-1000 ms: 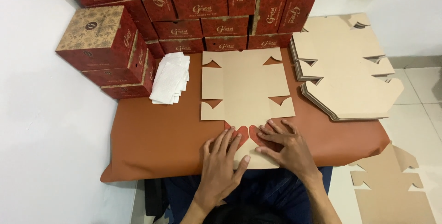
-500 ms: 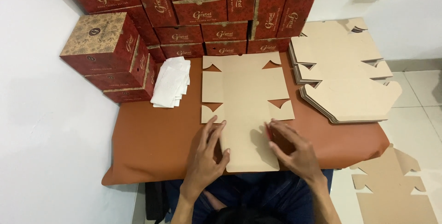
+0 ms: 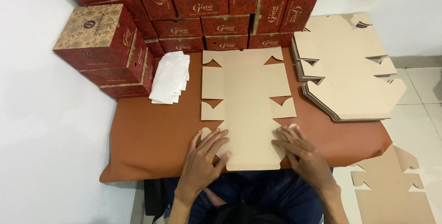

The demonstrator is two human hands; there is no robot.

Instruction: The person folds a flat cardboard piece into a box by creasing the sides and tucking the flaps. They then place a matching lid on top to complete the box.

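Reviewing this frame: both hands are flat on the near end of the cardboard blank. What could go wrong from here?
1. The cardboard blank overhangs the table's near edge; pressing there by the left hand or right hand could crease it off-line.
2. The leaning stack of blanks juts past the table's right side and might slide off.
3. The white paper pile lies close by and may get brushed.

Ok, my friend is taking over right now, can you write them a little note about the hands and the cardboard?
Left hand: flat on the near left flap of the cardboard blank, holding nothing.
Right hand: flat on the near right flap.
The blank lies unfolded, plain side up, on the brown mat.
More flat blanks are stacked to the right; finished red boxes at the back.
Done: blank laid out. Left: all folding.
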